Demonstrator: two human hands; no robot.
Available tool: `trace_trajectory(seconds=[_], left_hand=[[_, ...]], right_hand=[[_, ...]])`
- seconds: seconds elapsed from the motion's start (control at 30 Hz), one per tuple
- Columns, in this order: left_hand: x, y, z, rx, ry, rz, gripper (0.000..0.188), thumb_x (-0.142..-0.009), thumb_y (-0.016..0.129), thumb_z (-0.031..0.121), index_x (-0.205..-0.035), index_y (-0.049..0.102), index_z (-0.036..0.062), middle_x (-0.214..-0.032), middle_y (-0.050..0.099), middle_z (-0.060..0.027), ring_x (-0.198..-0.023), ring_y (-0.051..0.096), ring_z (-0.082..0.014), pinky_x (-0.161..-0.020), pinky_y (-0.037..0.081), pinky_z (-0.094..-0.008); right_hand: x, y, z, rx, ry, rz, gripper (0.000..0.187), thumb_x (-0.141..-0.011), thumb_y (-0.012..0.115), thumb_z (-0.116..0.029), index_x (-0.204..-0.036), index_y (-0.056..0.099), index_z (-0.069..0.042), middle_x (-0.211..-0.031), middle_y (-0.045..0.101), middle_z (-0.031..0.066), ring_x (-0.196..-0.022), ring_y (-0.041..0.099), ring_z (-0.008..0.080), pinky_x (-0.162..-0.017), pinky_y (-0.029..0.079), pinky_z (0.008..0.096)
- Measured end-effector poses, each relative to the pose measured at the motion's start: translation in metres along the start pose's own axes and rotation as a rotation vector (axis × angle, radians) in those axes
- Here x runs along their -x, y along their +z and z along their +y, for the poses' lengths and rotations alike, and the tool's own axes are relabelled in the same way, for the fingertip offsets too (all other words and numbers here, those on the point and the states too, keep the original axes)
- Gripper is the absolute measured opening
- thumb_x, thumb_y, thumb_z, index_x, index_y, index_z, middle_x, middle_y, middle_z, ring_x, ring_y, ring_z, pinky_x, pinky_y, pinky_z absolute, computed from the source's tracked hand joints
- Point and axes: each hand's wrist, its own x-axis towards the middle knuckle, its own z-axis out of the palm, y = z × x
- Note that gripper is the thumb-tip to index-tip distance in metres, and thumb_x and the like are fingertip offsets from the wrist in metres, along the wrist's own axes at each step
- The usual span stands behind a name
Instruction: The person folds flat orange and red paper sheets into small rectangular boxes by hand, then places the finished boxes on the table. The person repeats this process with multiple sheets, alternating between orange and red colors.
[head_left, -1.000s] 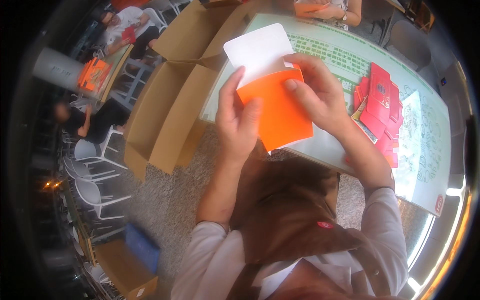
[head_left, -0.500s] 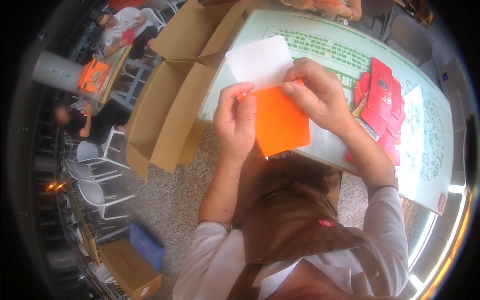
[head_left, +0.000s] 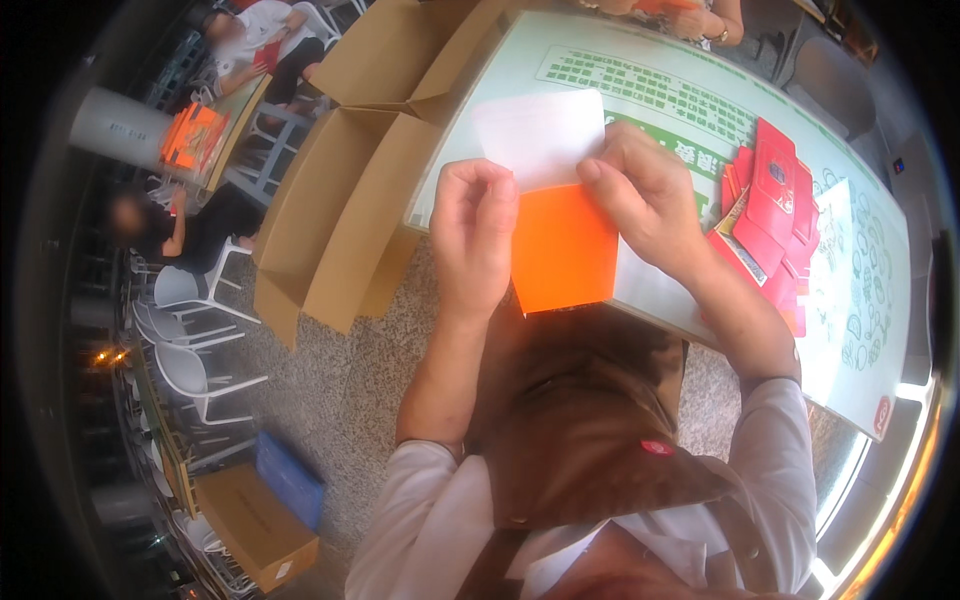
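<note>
orange envelope [head_left: 565, 255] was held over the near edge of the desk [head_left: 500, 68], long axis pointing across it, white flap [head_left: 545, 130] desk-inward; left hand [head_left: 475, 235] and right hand [head_left: 645, 195] pinched its opposite sides, equally close.

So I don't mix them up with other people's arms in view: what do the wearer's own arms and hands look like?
The left hand and right hand are bare, with no gloves, rings or watch visible. Short whitish sleeves end near the elbows, leaving the forearms uncovered. I see no cables on them.
</note>
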Motion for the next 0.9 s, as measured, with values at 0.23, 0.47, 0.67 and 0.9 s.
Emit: trace_trajectory(seconds=[0.23,0.47,0.67,0.9], left_hand=[[-0.001,-0.006,-0.005,0.067,-0.017,0.062,0.019,-0.100,0.059,0.015,-0.113,0.052,0.0033,-0.102,0.056,-0.0023,-0.090,0.051,-0.0072,-0.081,0.045,-0.0239],[0.010,-0.002,-0.007,0.099,-0.013,-0.035,0.032,-0.097,0.059,0.005,-0.124,0.042,0.0029,-0.109,0.058,-0.0077,-0.094,0.055,-0.0086,-0.082,0.048,-0.0248],[0.011,0.006,-0.010,0.182,-0.037,-0.114,0.049,-0.096,0.060,0.004,-0.136,0.032,0.0028,-0.111,0.060,-0.0133,-0.097,0.060,-0.0130,-0.084,0.050,-0.0271],[-0.003,-0.010,-0.001,0.177,-0.062,-0.232,0.041,-0.101,0.058,0.014,-0.136,0.041,0.0011,-0.099,0.063,-0.0069,-0.089,0.058,-0.0092,-0.078,0.048,-0.0235]], right_hand=[[-0.002,-0.001,-0.004,-0.326,0.128,-0.014,0.028,-0.096,0.067,-0.019,-0.116,0.058,0.000,-0.092,0.065,0.0060,-0.085,0.061,0.0132,-0.076,0.050,0.0264],[-0.011,-0.013,-0.004,-0.242,0.297,-0.003,0.026,-0.097,0.066,-0.017,-0.115,0.059,0.000,-0.088,0.064,0.0023,-0.081,0.059,0.0081,-0.071,0.048,0.0232],[-0.012,-0.016,-0.015,-0.151,0.415,-0.074,0.011,-0.095,0.063,-0.007,-0.101,0.062,0.002,-0.070,0.060,0.0025,-0.061,0.056,0.0074,-0.053,0.042,0.0234],[-0.009,-0.011,-0.007,-0.135,0.248,-0.120,0.008,-0.095,0.062,-0.005,-0.099,0.064,0.002,-0.069,0.060,0.0031,-0.056,0.056,0.0079,-0.052,0.043,0.0240]])
